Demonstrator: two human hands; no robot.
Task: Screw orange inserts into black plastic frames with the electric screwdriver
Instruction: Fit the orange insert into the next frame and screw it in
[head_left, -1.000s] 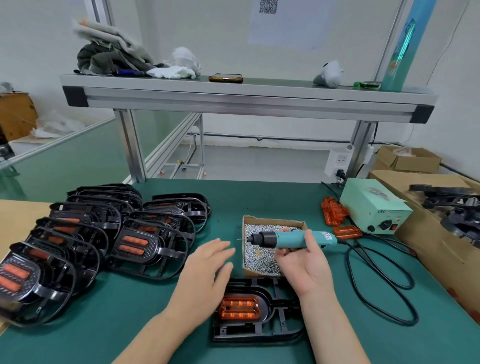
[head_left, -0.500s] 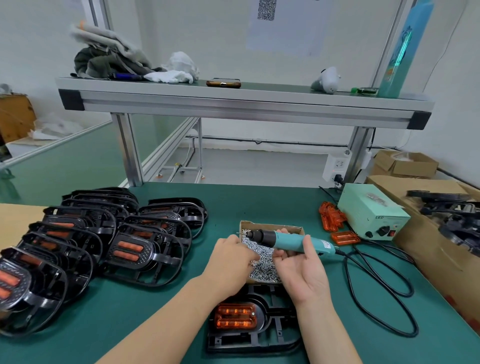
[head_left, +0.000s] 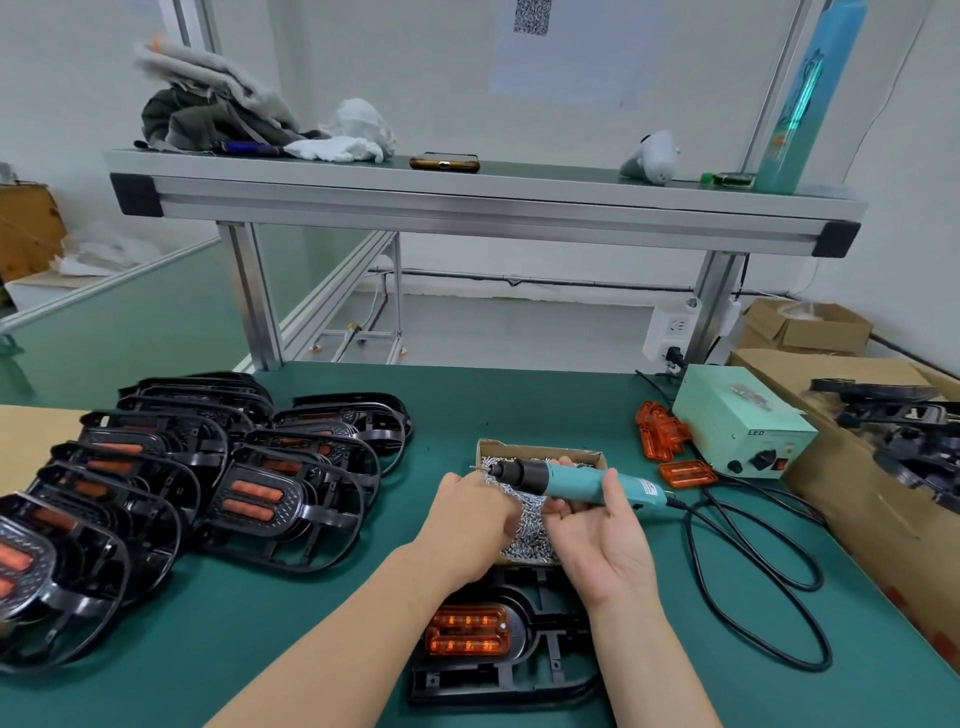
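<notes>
A black plastic frame (head_left: 524, 670) with an orange insert (head_left: 467, 631) in it lies on the green table just in front of me. Behind it stands a small cardboard box of screws (head_left: 530, 530). My right hand (head_left: 597, 540) grips the teal electric screwdriver (head_left: 576, 483), held level above the box with its tip pointing left. My left hand (head_left: 467, 525) is curled over the screws in the box, its fingertips just below the screwdriver tip; what they hold is hidden.
Several black frames with orange inserts (head_left: 249, 499) are stacked at the left. Loose orange inserts (head_left: 662, 436) lie by the green power supply (head_left: 743, 421) at the right, with its black cable (head_left: 753, 571) looped on the table. A cardboard box (head_left: 852, 499) with black parts stands far right.
My left hand has moved from the table beside the frame up into the screw box and curled there. The right hand with the screwdriver has stayed over the box.
</notes>
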